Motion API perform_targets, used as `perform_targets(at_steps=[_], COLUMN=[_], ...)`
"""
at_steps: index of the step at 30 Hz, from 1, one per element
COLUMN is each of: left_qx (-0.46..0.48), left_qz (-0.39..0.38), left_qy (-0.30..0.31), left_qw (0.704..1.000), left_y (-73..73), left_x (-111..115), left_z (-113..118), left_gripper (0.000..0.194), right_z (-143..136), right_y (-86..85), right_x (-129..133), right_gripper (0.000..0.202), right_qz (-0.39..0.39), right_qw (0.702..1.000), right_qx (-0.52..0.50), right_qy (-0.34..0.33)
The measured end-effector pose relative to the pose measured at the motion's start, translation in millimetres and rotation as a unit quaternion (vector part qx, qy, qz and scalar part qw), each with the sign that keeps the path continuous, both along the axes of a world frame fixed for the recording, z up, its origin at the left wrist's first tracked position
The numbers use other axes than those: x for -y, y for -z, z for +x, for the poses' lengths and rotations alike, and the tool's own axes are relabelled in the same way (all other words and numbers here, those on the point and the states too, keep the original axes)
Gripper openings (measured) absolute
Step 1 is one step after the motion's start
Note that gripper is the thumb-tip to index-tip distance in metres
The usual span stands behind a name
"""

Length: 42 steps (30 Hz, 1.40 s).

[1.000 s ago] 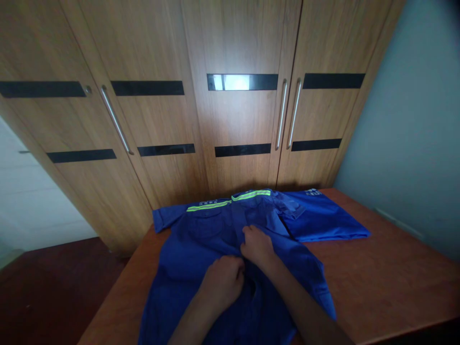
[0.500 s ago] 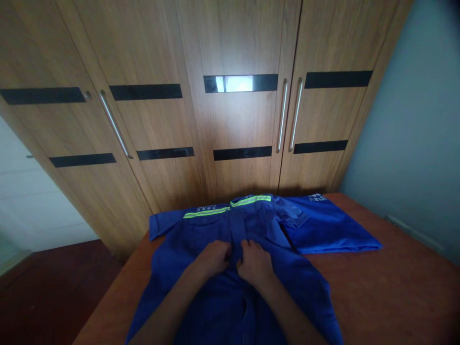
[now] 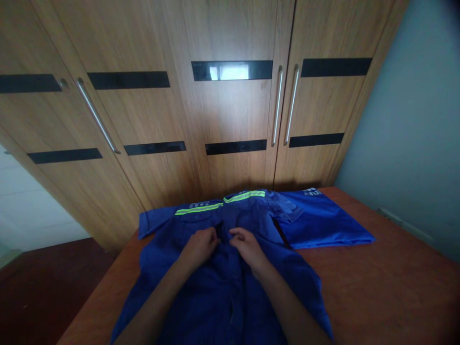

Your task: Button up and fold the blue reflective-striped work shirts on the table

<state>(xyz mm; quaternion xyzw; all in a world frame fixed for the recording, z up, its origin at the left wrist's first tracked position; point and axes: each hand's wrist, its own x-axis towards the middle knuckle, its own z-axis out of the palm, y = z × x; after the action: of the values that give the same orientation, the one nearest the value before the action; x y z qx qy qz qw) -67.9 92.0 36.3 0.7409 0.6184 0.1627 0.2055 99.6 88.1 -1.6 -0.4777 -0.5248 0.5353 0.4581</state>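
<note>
The blue shirt [image 3: 219,290] lies near the table's [image 3: 359,282] left edge, open wood stretching to the table's right. The left hand [image 3: 200,245] pinches the shirt's front opening; the right hand [image 3: 247,245] curls at the placket, its grip unclear.

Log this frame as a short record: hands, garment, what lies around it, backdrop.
left hand: at the shirt's front opening; grip unclear
right hand: beside the same opening, fingers bent; grip unclear
shirt: dark blue, spread front up, yellow-green stripes across the chest
folded cloth: brighter blue, to the right, partly under a sleeve
table: reddish brown
backdrop: wooden wardrobe, doors closed
</note>
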Motion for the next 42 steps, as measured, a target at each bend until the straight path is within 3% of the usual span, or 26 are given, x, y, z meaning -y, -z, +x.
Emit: perform_targets(at_steps=[4,9,24,32,42], left_qx=[0.133,0.260,0.434,0.438,0.408], left_qz=[0.009,0.019,0.025,0.054,0.116], left_qy=[-0.027,-0.046,-0.116,-0.118,-0.130], left_qw=[0.991,0.964,0.893,0.890,0.896], left_y=[-4.4,6.2,47.2,45.4,39.5], left_x=[-12.7,-18.1,5.1,10.7,15.1], left_z=[5.8,18.3,11.4,15.0,19.1], left_gripper=[0.021,0.022,0.022,0.014,0.012], right_z=[1.5,2.4,-3.1,-6.6,-15.5], right_y=[-1.8,-1.4,-0.3,4.1,7.4], right_x=[1.8,0.4,3.1,7.2,14.6], right_gripper=[0.031,0.032,0.031,0.034,0.045], right_qz=[-0.100,-0.122,-0.106,-0.089,0.049], right_qw=[0.977,0.960,0.970,0.977,0.992], right_qx=[-0.190,-0.252,-0.217,-0.191,-0.054], right_qy=[-0.001,-0.002,-0.004,-0.033,-0.102])
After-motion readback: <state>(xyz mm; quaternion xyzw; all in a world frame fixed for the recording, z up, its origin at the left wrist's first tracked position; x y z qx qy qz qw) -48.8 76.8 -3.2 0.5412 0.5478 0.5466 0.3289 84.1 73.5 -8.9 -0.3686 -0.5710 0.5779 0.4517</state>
